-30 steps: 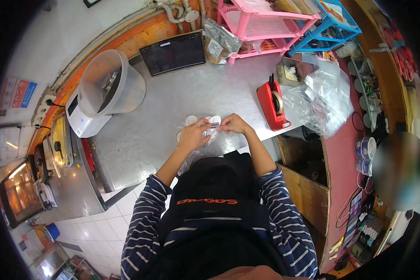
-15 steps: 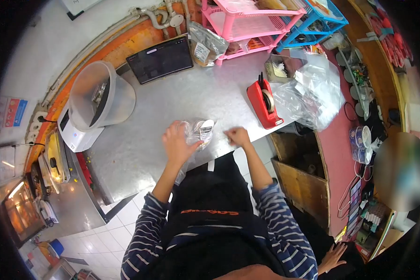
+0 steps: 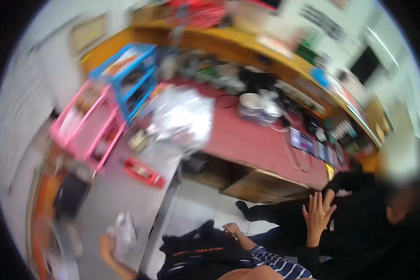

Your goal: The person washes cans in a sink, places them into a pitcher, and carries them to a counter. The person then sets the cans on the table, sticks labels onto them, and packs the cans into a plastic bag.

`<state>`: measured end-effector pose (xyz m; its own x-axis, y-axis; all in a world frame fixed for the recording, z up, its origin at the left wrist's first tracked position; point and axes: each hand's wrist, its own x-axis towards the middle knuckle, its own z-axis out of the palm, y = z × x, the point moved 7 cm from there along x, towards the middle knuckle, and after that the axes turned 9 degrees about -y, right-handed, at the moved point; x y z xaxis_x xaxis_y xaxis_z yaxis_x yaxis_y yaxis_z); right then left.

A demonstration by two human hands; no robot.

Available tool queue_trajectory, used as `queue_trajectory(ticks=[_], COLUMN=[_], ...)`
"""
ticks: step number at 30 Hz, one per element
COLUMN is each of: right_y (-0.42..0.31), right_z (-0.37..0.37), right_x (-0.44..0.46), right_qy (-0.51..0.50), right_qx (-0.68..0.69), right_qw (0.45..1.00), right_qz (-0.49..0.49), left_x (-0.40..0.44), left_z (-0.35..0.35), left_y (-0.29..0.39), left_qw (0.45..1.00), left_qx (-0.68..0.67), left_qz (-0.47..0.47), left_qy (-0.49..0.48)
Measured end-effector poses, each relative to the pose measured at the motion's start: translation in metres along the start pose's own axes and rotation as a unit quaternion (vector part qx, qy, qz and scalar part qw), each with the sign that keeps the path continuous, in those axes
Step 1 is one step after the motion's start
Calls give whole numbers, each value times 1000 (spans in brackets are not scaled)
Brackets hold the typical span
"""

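My left hand (image 3: 107, 246) is blurred at the lower left, over the metal table (image 3: 95, 196). It touches or lies right beside a clear plastic bag with white-labelled contents (image 3: 125, 232); the blur hides how its fingers sit. My right hand (image 3: 232, 228) is off the table, beside the dark apron (image 3: 198, 249), with its fingers curled in; whether anything is in them cannot be made out. The red tape dispenser (image 3: 144, 173) stands on the metal table above the bag.
A person in black stands at the right, one hand (image 3: 316, 218) raised with fingers spread. A red counter (image 3: 247, 144) holds plastic bags (image 3: 182, 116), tubs (image 3: 251, 103) and phones. Pink (image 3: 86, 123) and blue (image 3: 130, 81) racks stand at the upper left.
The view has swung far to the right, bringing the person and the red counter into sight. My right hand has moved away from the bag and off the table; my left hand remains by the bag.
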<state>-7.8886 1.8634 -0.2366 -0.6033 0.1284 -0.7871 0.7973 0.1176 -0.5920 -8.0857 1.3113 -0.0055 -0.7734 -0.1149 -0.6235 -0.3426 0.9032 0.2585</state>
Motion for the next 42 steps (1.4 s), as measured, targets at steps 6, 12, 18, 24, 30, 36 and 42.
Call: queue_trajectory(ticks=[6,12,18,24,30,36,42], right_y=[86,274,199,221,225,236,285], right_z=[-147,-162,-137,-178,-254,-303,-284], right_x=[-60,-162,-489,-349,-158,-87,-96], right_qy=[225,330,645,514,413,385,412], right_qx=[198,170,210,263,271,314,395], right_qw=[954,908,709,781,844,844,818], right_qz=[-9,193,192,240,212,203,70], left_x=[-50,-72,-27,28,-103,-201,-266], left_z=[-41,4,106,217,159,207,349], left_y=[205,447,674,818,914,982,1016], left_qw=[907,823,770,832,803,680,669], left_qx=[-284,-185,-241,-105,-123,-188,-134], left_qz=[304,506,539,525,564,682,730], left_qy=[69,-178,-243,-145,151,192,-44])
